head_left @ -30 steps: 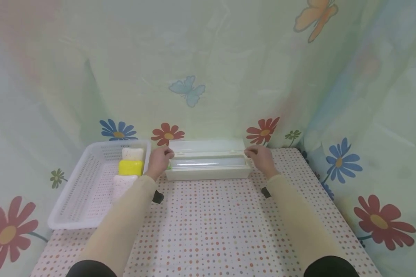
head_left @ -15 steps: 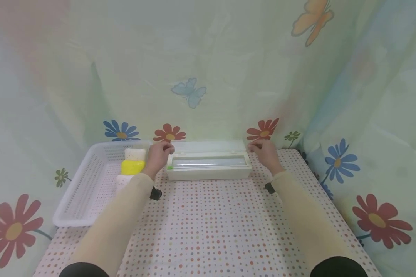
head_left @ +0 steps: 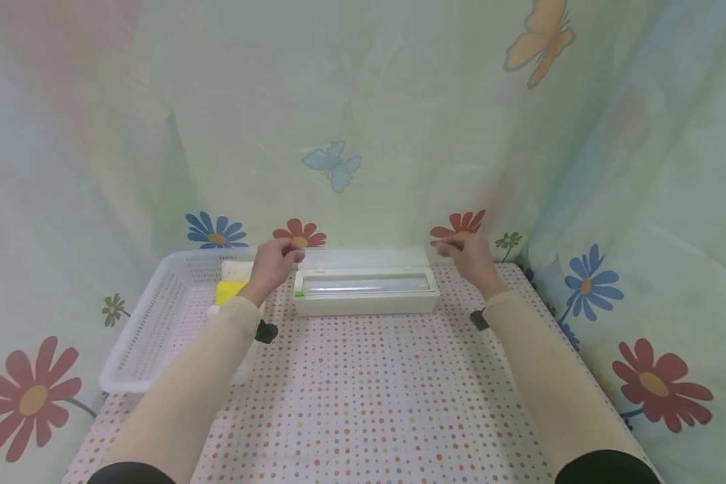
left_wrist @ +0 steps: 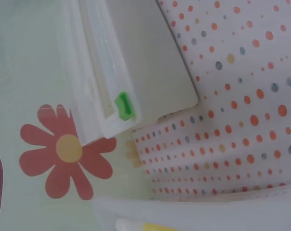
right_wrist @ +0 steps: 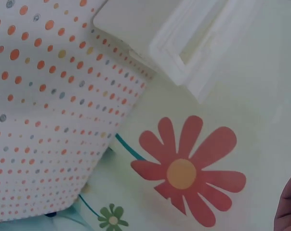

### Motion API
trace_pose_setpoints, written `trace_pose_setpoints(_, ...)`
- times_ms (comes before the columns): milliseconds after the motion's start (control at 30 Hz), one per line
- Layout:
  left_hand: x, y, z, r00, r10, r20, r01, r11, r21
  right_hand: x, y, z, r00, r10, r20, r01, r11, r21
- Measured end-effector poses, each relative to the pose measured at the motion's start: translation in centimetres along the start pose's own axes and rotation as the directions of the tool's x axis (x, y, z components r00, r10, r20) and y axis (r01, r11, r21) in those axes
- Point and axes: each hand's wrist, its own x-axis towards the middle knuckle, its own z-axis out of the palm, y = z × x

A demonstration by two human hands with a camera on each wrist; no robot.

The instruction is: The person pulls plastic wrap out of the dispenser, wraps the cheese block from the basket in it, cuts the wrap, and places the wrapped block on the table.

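A long white cling film dispenser [head_left: 366,306] sits at the back of the table, its translucent lid [head_left: 372,257] tipped up against the wall. Through its window shows a shiny roll, and a green cutter slide [left_wrist: 125,106] is at its left end. My left hand [head_left: 271,267] is raised past the left end, thumb and fingertips pinched together. Beyond the right end my right hand [head_left: 473,262] pinches in the same way at a similar height. The clear film stretched between them barely shows. Both wrist views catch only a sliver of fingers at the edge.
A white perforated basket [head_left: 130,356] stands at the left, partly behind the left sleeve. In it lie a yellow block [head_left: 226,290] and pale speckled blocks [head_left: 236,270]. A flower-printed sheet [head_left: 375,101] hangs close behind the dotted tablecloth [head_left: 363,403].
Both hands have risen from the dispenser's ends and moved slightly apart, the right one further outward. The dispenser and its raised lid stay put on the table.
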Motion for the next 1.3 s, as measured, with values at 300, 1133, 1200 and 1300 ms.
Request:
trace_pose_setpoints(300,0.7,0.6,-1.6,0.998,0.061,-0.007,-0.061,0.998,-0.035,0.8,-1.6,-1.5,0.998,-0.063,-0.022,0.063,0.997,-0.039)
trace_pose_setpoints(1133,1.1,3.7,-6.3,0.988,0.152,-0.024,-0.154,0.984,-0.086,1.1,-6.7,-4.9,0.992,-0.109,-0.059,0.107,0.994,-0.035)
trace_pose_setpoints(1200,1.1,3.9,-6.7,0.986,0.165,-0.037,-0.168,0.983,-0.074,1.1,-7.1,-5.1,0.990,-0.122,-0.073,0.118,0.992,-0.049)
trace_pose_setpoints(1300,1.1,4.1,-7.3,0.981,0.186,-0.056,-0.189,0.981,-0.041,1.2,-7.6,-5.4,0.986,-0.135,-0.094,0.129,0.989,-0.067)
